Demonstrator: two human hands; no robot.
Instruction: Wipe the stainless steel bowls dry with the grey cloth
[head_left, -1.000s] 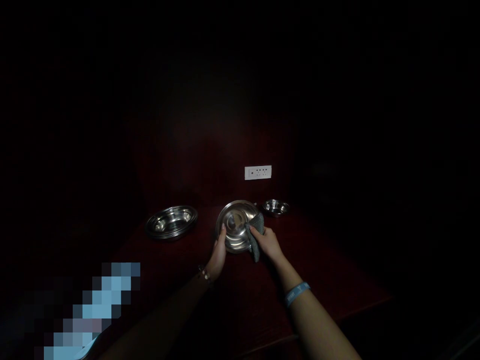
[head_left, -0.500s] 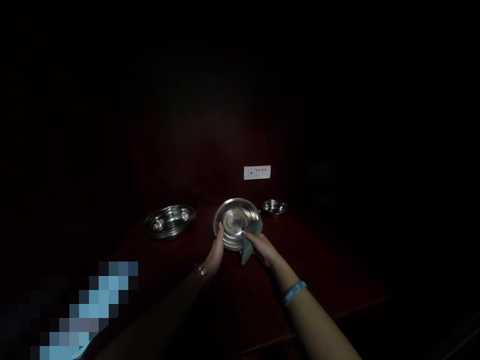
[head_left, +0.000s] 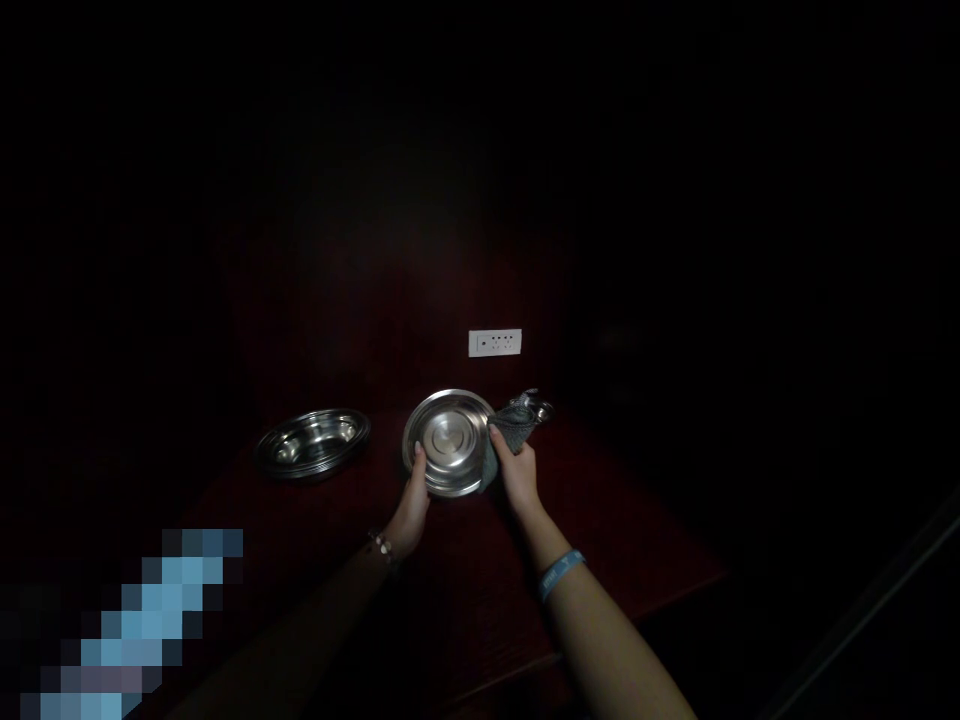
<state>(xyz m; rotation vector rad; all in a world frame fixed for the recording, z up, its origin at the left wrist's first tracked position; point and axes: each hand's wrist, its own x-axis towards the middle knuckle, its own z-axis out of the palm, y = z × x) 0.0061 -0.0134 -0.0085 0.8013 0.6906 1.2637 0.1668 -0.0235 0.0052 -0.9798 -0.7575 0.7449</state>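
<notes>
I hold a round steel bowl (head_left: 448, 440) tilted up above a dark red table (head_left: 600, 540); its underside faces me. My left hand (head_left: 411, 505) grips the bowl's left rim, thumb on the edge. My right hand (head_left: 514, 470) presses a grey cloth (head_left: 516, 425) against the bowl's right rim, with the cloth bunched behind the fingers.
A larger steel dish (head_left: 313, 442) lies on the table to the left. A small steel bowl (head_left: 541, 408) sits behind the cloth, mostly hidden. A white wall socket (head_left: 495, 342) is on the dark back wall. The room is very dark. A pixelated patch covers the lower left.
The bowl has been turned over: its inside faced me before, its underside does now. The cloth moved from the lower right edge up to the right rim. The view shifted right.
</notes>
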